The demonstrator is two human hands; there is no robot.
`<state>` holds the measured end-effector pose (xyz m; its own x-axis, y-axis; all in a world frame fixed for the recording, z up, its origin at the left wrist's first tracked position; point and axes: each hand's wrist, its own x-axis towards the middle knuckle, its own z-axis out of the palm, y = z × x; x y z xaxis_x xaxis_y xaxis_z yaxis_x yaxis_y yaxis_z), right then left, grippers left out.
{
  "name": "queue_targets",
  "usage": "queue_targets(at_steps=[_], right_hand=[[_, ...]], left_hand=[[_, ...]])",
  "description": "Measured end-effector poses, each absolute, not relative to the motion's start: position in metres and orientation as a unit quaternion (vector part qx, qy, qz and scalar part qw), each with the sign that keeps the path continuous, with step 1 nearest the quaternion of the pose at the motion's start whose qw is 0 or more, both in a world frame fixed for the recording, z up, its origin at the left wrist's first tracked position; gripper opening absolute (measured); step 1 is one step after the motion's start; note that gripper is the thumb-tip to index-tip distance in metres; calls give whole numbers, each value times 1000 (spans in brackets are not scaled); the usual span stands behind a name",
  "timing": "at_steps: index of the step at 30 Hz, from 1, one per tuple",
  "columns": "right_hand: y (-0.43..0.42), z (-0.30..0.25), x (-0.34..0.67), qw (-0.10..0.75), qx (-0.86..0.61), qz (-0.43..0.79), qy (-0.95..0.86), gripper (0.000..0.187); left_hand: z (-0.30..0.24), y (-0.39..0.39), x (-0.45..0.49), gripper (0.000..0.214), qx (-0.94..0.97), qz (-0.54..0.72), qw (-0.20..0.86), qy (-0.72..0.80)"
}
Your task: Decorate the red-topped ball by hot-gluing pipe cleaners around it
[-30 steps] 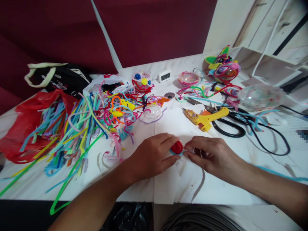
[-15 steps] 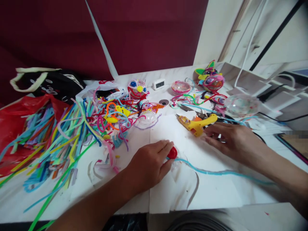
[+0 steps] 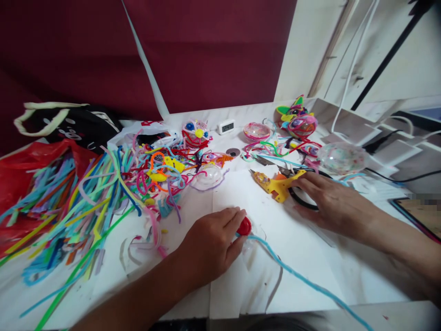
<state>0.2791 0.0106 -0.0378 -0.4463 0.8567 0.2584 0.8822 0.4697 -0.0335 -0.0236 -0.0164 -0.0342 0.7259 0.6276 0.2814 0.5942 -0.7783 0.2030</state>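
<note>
My left hand (image 3: 215, 239) is closed on a red coiled disc (image 3: 245, 226), pressing it near the white paper. From beneath the disc a light blue pipe cleaner (image 3: 296, 272) runs right and over the table's front edge. Clear plastic or film lies by the disc, hard to make out. My right hand (image 3: 322, 195) has its fingers around the black-handled scissors (image 3: 303, 201), whose handle loop shows between thumb and fingers. The yellow glue gun (image 3: 277, 187) lies right against these fingers, its nozzle pointing left; its rear is partly covered.
Piled pipe cleaners (image 3: 86, 202) fill the left side, some in a red bag (image 3: 17, 184). Decorated clear bowls (image 3: 257, 132), a clear dome (image 3: 208, 177), a small clock (image 3: 226, 127) and a grey ring (image 3: 233, 152) stand behind. A tablet-like edge (image 3: 413, 216) lies at right.
My right hand has shifted from behind the glue gun onto the scissors' handle, whose loop now shows. The blue pipe cleaner's free end has swung toward the front edge. My left hand stays on the disc.
</note>
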Motion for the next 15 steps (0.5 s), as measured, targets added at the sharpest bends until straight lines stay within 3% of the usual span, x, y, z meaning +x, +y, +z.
queue_targets(at_steps=[7,12,15], right_hand=[[35,-45,275,18,-458,-174,-871,46],[51,-47,261,-24,-448,-178,-876,37],[56,-48,256,-4,-432,-150,-890,35]], left_hand=[[-36,-17,-24,43,929,165,45,328],[-36,-15,-22,42,928,177,45,325],[-36,-14,-22,43,927,182,47,325]])
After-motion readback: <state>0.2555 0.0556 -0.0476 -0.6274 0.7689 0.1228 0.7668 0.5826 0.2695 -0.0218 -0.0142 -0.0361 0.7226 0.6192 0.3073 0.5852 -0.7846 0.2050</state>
